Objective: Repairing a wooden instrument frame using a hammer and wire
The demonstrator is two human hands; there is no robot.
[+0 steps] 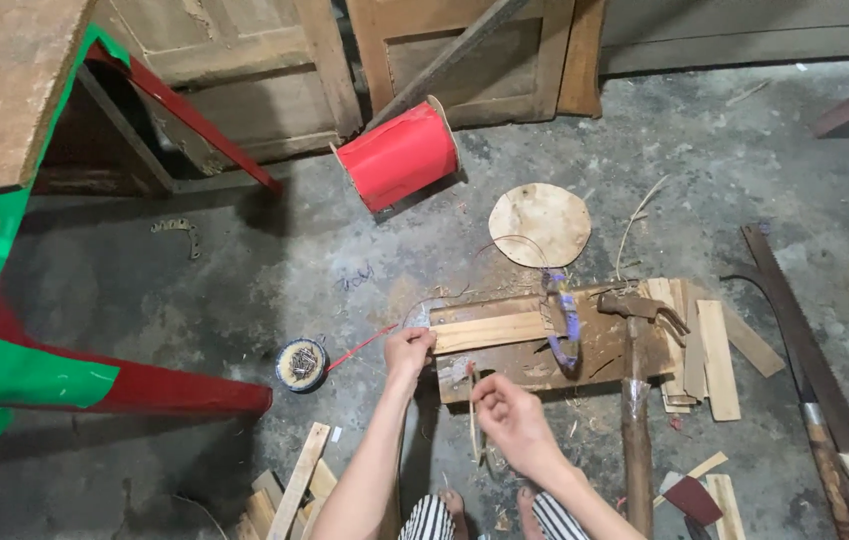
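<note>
A thin bamboo strip (pixel 473 420) is pinched upright between the fingers of the right hand (pixel 510 418), just in front of the near edge of the wooden board (pixel 544 362) that lies flat on the concrete floor (pixel 274 270); the fingers are curled narrowly around the strip. The left hand (pixel 408 352) is laid against the left end of the board, its fingers closed on the end of a pale wooden slat (pixel 489 331) that rests across the board's top. To the right of the board a hammer (pixel 636 400) is seen, its long handle running toward the viewer and its head resting on the board's right end; pliers with purple handles (pixel 564 322) lie on the board's middle. A stack of short slats (pixel 696 345) is set just right of the board; further right a long blade with a wooden handle (pixel 814 385) lies well apart. Left of the board a small round spool (pixel 301 364) sits, with a red strip leading from it toward the left hand. Beyond the board a round wooden disc (pixel 539 224) lies flat; further off a large red roll (pixel 399 155) is tipped on its side before old wooden panels (pixel 244 70).
</note>
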